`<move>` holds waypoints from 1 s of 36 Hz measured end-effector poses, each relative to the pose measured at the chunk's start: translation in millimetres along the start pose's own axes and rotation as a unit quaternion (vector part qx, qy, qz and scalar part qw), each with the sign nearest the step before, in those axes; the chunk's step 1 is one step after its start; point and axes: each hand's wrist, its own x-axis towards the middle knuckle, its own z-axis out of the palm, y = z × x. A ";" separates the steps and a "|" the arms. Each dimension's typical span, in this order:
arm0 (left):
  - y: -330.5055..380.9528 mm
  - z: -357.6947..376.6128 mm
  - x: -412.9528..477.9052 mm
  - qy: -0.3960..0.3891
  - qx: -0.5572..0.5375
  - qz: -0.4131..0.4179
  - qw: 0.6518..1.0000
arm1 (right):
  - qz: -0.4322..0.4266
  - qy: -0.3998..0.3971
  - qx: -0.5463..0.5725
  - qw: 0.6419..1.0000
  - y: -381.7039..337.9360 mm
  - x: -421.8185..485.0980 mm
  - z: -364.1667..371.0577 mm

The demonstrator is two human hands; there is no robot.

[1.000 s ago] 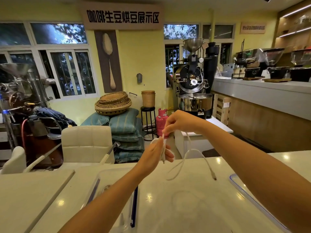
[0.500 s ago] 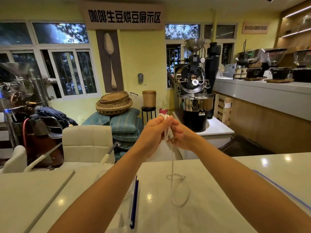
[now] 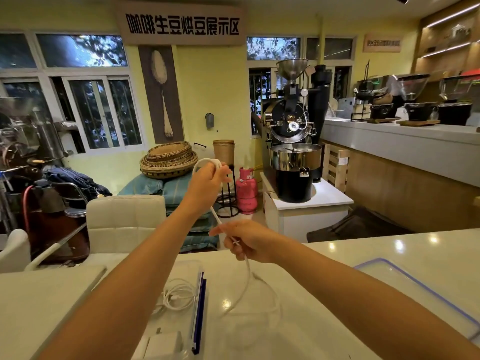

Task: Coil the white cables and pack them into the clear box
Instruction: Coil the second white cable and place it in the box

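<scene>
My left hand (image 3: pixel 207 183) is raised and grips several loops of a white cable (image 3: pixel 207 162) that arch over its fingers. From there the cable runs down to my right hand (image 3: pixel 249 242), which pinches it lower, just above the white counter (image 3: pixel 324 320). The cable's free tail (image 3: pixel 246 287) hangs from that hand and curves onto the counter. The clear box (image 3: pixel 197 294) with a blue rim stands on the counter below my left forearm. Inside it lie a coiled white cable (image 3: pixel 179 294) and a white charger block (image 3: pixel 163 341).
The box's clear lid (image 3: pixel 415 289) with a blue edge lies on the counter at the right. A white padded chair (image 3: pixel 124 219) stands beyond the counter's far edge. A coffee roaster (image 3: pixel 293 157) and a long bar stand behind.
My hands were together at chest height; now the left has risen with the loops and the right has dropped, pulling a length of cable taut between them.
</scene>
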 end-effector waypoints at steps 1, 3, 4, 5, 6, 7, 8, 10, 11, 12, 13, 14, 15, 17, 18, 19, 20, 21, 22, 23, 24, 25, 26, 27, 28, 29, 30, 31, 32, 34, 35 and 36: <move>-3.1 -2.3 0.2 -0.002 0.010 -0.007 1.000 | 0.003 -0.008 -0.011 1.000 -2.0 -2.3 -0.8; -8.9 -5.9 -1.6 -0.009 0.037 -0.015 0.999 | 0.009 -0.020 -0.035 0.999 -8.2 -6.7 -3.7; -11.8 -7.2 -2.7 -0.013 0.053 -0.017 0.998 | 0.012 -0.023 -0.050 0.998 -12.1 -8.7 -5.7; -14.9 -8.2 -3.7 -0.017 0.066 -0.020 0.997 | 0.015 -0.027 -0.067 0.997 -16.5 -10.8 -7.4; -17.7 -9.0 -4.8 -0.020 0.074 -0.024 0.997 | 0.019 -0.030 -0.087 0.996 -21.3 -13.0 -8.7; -20.2 -9.6 -6.0 -0.022 0.079 -0.031 0.996 | 0.021 -0.033 -0.113 0.993 -26.3 -15.6 -10.3; -23.3 -9.9 -7.4 -0.027 0.083 -0.037 0.996 | 0.021 -0.032 -0.143 0.989 -31.7 -18.0 -11.9; -28.8 -10.1 -10.5 -0.041 0.081 -0.048 0.995 | 0.013 -0.019 -0.209 0.978 -43.3 -22.9 -16.6; -30.8 -10.3 -12.5 -0.051 0.074 -0.056 0.994 | 0.003 -0.008 -0.239 0.971 -49.4 -25.5 -19.5; -32.3 -10.2 -15.2 -0.060 0.068 -0.059 0.994 | -0.007 0.005 -0.264 0.964 -55.7 -28.0 -22.6; -33.4 -9.4 -18.1 -0.069 0.063 -0.062 0.994 | -0.017 0.020 -0.283 0.959 -61.7 -30.6 -25.9; -35.0 -7.7 -20.4 -0.076 0.054 -0.061 0.994 | -0.026 0.036 -0.296 0.954 -67.4 -33.3 -28.9; -35.5 -6.2 -23.9 -0.083 0.041 -0.065 0.994 | -0.037 0.052 -0.305 0.950 -72.6 -35.7 -31.5; -33.1 -1.8 -32.5 -0.104 0.018 -0.072 0.992 | -0.067 0.082 -0.316 0.943 -81.3 -39.0 -35.6; -31.5 1.1 -36.4 -0.120 0.008 -0.075 0.990 | -0.085 0.097 -0.322 0.938 -84.9 -39.8 -37.1; -28.4 4.1 -40.6 -0.134 -0.012 -0.078 0.988 | -0.101 0.109 -0.329 0.933 -87.7 -39.9 -38.7; -24.0 7.1 -44.3 -0.146 -0.043 -0.085 0.985 | -0.114 0.118 -0.333 0.928 -90.1 -40.1 -40.0; -19.7 10.0 -47.8 -0.155 -0.074 -0.092 0.981 | -0.122 0.124 -0.333 0.927 -91.7 -39.7 -42.0; -15.3 12.5 -51.1 -0.162 -0.099 -0.098 0.977 | -0.128 0.129 -0.328 0.927 -92.7 -39.2 -43.9; -12.5 14.9 -53.3 -0.168 -0.119 -0.103 0.973 | -0.132 0.135 -0.324 0.927 -93.0 -38.5 -46.5; -10.6 17.0 -55.3 -0.176 -0.138 -0.108 0.969 | -0.137 0.142 -0.320 0.927 -92.8 -37.8 -48.9; -10.6 18.5 -56.7 -0.182 -0.158 -0.111 0.964 | -0.141 0.144 -0.316 0.927 -92.2 -36.8 -51.4; -9.1 19.6 -58.2 -0.186 -0.180 -0.115 0.959 | -0.147 0.144 -0.310 0.928 -91.6 -36.4 -53.3; -8.5 20.4 -59.2 -0.187 -0.200 -0.116 0.955 | -0.153 0.142 -0.303 0.930 -90.9 -35.2 -55.4; -6.7 20.9 -60.3 -0.187 -0.224 -0.118 0.949 | -0.158 0.142 -0.294 0.932 -90.4 -33.9 -57.6; -5.0 21.9 -61.0 -0.187 -0.246 -0.118 0.944 | -0.162 0.142 -0.284 0.934 -89.7 -32.1 -60.1; -1.6 22.5 -62.1 -0.190 -0.266 -0.117 0.938 | -0.165 0.143 -0.273 0.937 -89.0 -31.2 -62.1; 1.0 23.2 -62.8 -0.194 -0.282 -0.113 0.933 | -0.168 0.142 -0.261 0.940 -88.1 -30.6 -63.8; 4.1 23.7 -63.7 -0.199 -0.296 -0.110 0.928 | -0.171 0.141 -0.248 0.943 -86.7 -29.4 -65.8; 9.0 24.4 -64.3 -0.210 -0.323 -0.105 0.917 | -0.174 0.142 -0.219 0.950 -82.5 -25.7 -69.8; 11.4 24.6 -64.3 -0.214 -0.338 -0.104 0.911 | -0.172 0.141 -0.198 0.954 -79.7 -23.5 -71.0; 14.4 24.5 -64.5 -0.218 -0.353 -0.103 0.904 | -0.171 0.139 -0.174 0.960 -76.9 -21.3 -71.4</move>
